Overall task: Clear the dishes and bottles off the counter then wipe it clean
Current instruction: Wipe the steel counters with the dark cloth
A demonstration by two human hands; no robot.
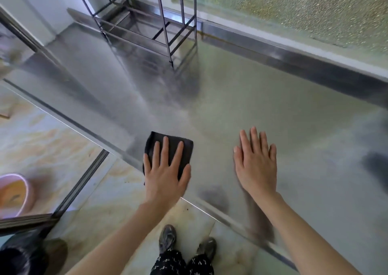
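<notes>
**Left hand on cloth, right hand flat on counter**

Far left, a pink basin (28,187) sits on the floor, below the counter edge. My left hand (165,174) presses flat on a folded black cloth (188,151) near the front edge of the stainless steel counter (273,107). The fingers (165,148) are straight and slightly spread on top of the cloth, not pinching it. The cloth shows under and beyond the fingertips. My right hand (257,165) lies palm down on bare steel, just right of the cloth and not touching it, its fingers (255,140) straight and close together. A black metal rack (164,23) stands at the back. A frosted window (294,6) is at the far right.
</notes>
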